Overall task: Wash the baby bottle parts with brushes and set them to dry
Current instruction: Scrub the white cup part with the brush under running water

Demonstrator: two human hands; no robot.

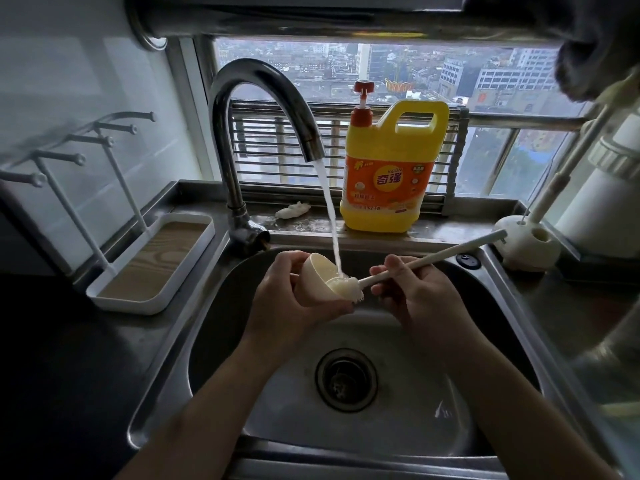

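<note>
My left hand (287, 299) grips a cream dome-shaped bottle cap (317, 278) over the steel sink (207, 341), its hollow side turned up and to the right. My right hand (415, 292) holds a long cream brush (433, 258) by its handle. The brush's bristled head (346, 285) sits at the cap's rim. Water from the curved tap (256, 109) runs in a stream (330, 216) onto the cap and brush head.
A white drying rack (152, 265) with pegs stands left of the sink. A yellow dish soap jug (391, 168) sits on the window ledge. A white brush stand (526, 244) holding another brush is at the right. The drain (346, 379) lies below my hands.
</note>
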